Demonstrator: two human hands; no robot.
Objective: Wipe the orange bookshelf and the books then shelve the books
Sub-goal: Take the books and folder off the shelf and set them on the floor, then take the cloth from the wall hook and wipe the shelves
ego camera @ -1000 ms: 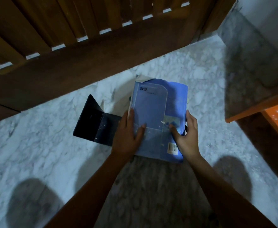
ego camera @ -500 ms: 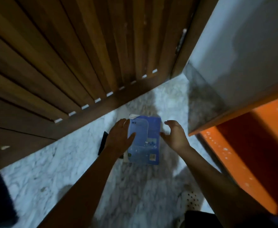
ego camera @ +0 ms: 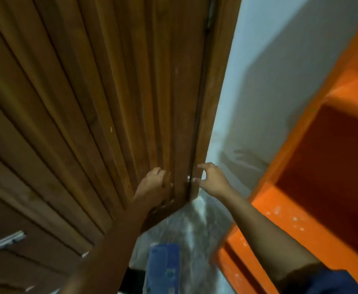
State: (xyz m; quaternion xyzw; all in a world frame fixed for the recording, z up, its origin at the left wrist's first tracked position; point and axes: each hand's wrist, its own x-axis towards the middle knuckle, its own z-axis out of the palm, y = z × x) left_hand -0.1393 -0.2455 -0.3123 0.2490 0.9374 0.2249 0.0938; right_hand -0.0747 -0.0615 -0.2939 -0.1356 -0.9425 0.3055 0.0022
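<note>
Our left hand [ego camera: 154, 185] and right hand [ego camera: 211, 180] hang spread and empty, while the blue book [ego camera: 163, 270] lies on the floor beside the orange bookshelf [ego camera: 280, 211]; it seems light, stiff and glossy, so we grip both long edges

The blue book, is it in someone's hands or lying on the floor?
Lying on the floor. The blue book rests flat on the marble, while the left hand and right hand are raised, empty.

Dim, warm indoor light leaves the wooden door [ego camera: 89, 102] dark, while the orange bookshelf [ego camera: 301, 209] glows saturated and the wall [ego camera: 280, 81] reads pale grey-blue. Motion blur softens everything, worst on the blue book [ego camera: 163, 270] and floor [ego camera: 186, 234], whose faint sheen is perhaps glare. Wide-angle distortion splays the door slats towards the edges.
</note>
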